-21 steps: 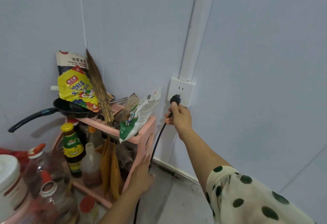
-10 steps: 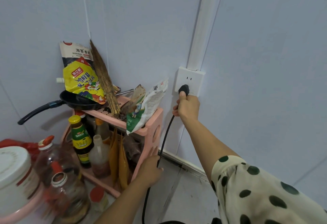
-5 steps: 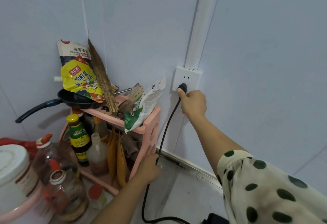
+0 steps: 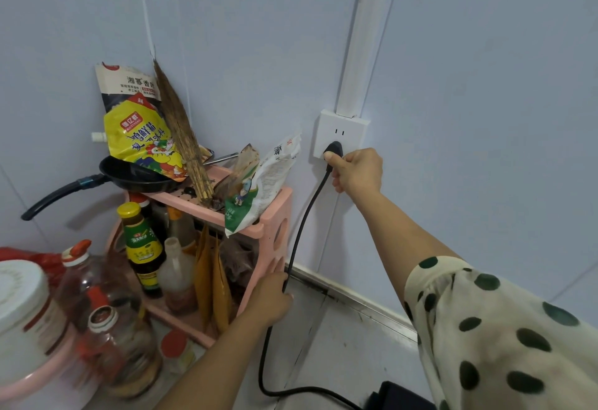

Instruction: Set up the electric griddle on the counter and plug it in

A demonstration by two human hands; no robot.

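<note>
A white wall socket sits on the pale wall under a white cable duct. A black plug is against its lower holes, and my right hand grips it with the thumb on the plug's back. The black cord hangs down from the plug, passes my left hand, and loops across the counter. My left hand rests on the pink rack's right side, fingers against it beside the cord. A dark corner of the griddle shows at the bottom edge; the rest of it is out of view.
The pink rack in the corner carries a black frying pan, food bags and a straw brush on top, with sauce bottles inside. Oil bottles and a white lidded pot stand at lower left. Grey counter lies below the socket.
My right hand has turned from below the plug to its right side, thumb pressing it against the socket. More cord and the griddle's corner have come into view at the bottom.
</note>
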